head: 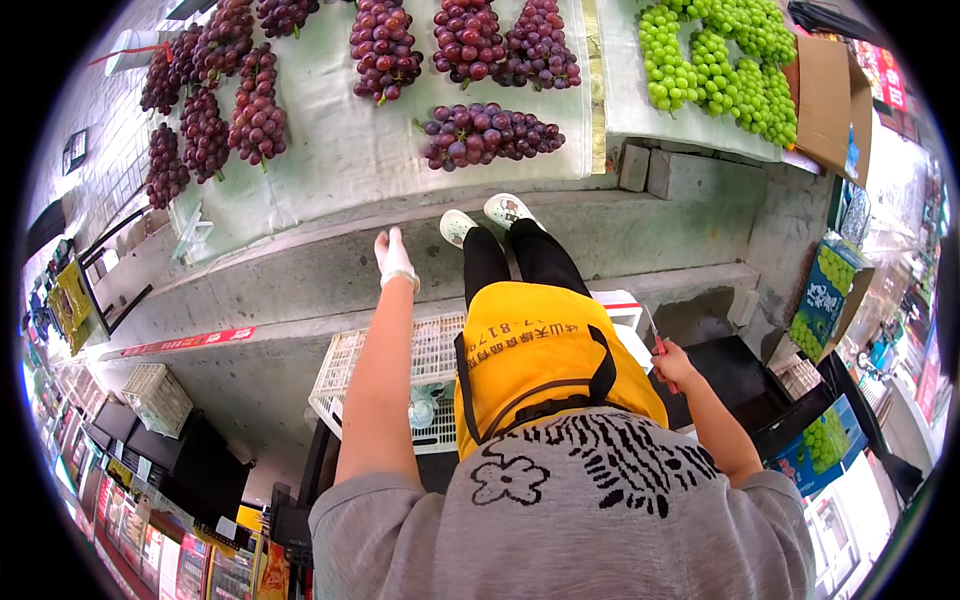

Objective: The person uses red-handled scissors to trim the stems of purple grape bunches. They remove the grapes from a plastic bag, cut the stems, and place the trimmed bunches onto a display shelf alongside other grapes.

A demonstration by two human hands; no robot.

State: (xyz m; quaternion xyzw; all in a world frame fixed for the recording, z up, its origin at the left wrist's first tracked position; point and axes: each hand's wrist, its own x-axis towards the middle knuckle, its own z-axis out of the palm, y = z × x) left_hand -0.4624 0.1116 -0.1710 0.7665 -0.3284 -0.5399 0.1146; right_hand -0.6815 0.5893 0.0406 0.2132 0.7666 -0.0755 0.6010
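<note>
My left hand (394, 256), in a thin white glove, reaches forward over the concrete step with its thumb apart from the fingers and nothing in it. Ahead of it is a cloth-covered display (322, 142). A bunch of red grapes (487, 136) lies sideways near the cloth's front edge, beyond that hand and to its right. My right hand (673, 367) is bare and closed around a red-handled tool (661, 346) with a thin metal blade pointing forward; whether it is scissors or a knife I cannot tell. It is beside my yellow apron (532, 330).
More red grape bunches (386, 52) lie farther back, and green grapes (716, 64) at the right. A white plastic crate (360, 360) is by my left arm. Black crates (724, 375) stand at my right, near a grape-printed carton (825, 296). Concrete steps (645, 232) run across.
</note>
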